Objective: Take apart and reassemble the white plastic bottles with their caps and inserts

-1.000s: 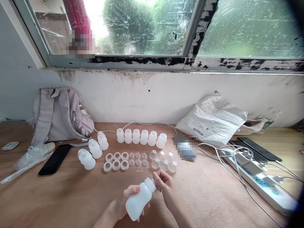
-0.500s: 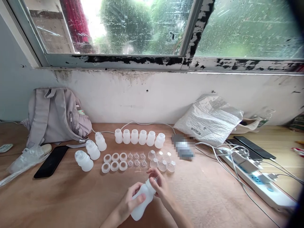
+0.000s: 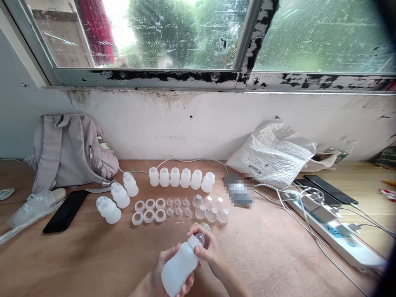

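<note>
A frosted white baby bottle [image 3: 179, 268] lies tilted in my left hand [image 3: 163, 264], whose fingers wrap round its body from the left and below. My right hand [image 3: 208, 249] closes round the collar ring [image 3: 196, 240] at the bottle's neck. A clear nipple [image 3: 200, 238] pokes out of the collar between the right fingers. Just behind those fingers shows a small clear part [image 3: 206, 227], mostly covered. Ahead of my hands lie several loose collar rings [image 3: 149, 216], several clear nipples [image 3: 177, 212] and several clear dome caps [image 3: 211, 215] in rows.
Several open bottles [image 3: 175, 177] stand in a row near the wall. Three capped bottles [image 3: 120, 195] stand at the left, near a black phone [image 3: 65, 211] and a backpack [image 3: 72, 152]. A silvery bag [image 3: 272, 154] and a power strip [image 3: 337, 235] with cables occupy the right.
The bottle has come lower and closer to me, its neck still up to the right. My left fingers now reach under it, and the right fingers have closed further round the collar.
</note>
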Demonstrator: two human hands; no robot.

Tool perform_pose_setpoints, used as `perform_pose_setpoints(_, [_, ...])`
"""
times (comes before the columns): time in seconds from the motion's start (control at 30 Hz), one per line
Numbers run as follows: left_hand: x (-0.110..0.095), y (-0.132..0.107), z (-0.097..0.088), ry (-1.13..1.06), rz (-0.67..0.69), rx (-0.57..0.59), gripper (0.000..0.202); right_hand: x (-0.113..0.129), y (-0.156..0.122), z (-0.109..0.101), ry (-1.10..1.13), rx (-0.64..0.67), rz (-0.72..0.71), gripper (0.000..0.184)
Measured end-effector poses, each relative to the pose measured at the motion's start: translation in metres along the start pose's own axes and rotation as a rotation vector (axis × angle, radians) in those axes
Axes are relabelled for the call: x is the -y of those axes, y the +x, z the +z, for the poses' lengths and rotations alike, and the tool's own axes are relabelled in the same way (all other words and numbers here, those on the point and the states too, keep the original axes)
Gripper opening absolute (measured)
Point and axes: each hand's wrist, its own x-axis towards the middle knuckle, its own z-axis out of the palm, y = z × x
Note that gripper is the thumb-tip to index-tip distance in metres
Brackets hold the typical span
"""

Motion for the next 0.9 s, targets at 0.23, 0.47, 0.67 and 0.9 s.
perform_pose_setpoints(0.23, [-0.004, -0.003, -0.001, -0.064, 0.034, 0.084, 0.069, 0.005, -0.002, -0.003, 0.280, 0.099, 0.021, 0.065])
perform_pose_setpoints(0.47, [-0.011, -0.007, 0.011, 0.071, 0.082, -0.131, 0.069, 0.006, 0.000, -0.001, 0.271, 0.019, 0.117, 0.027])
perform_pose_setpoints(0.67, [-0.014, -0.008, 0.009, 0.126, 0.057, -0.132, 0.069, 0.008, 0.002, -0.002, 0.247, -0.086, 0.088, 0.040])
perform_pose_setpoints(0.9, [-0.016, -0.005, 0.011, 0.172, 0.043, -0.156, 0.069, 0.010, 0.004, -0.002, 0.272, -0.064, 0.044, 0.045])
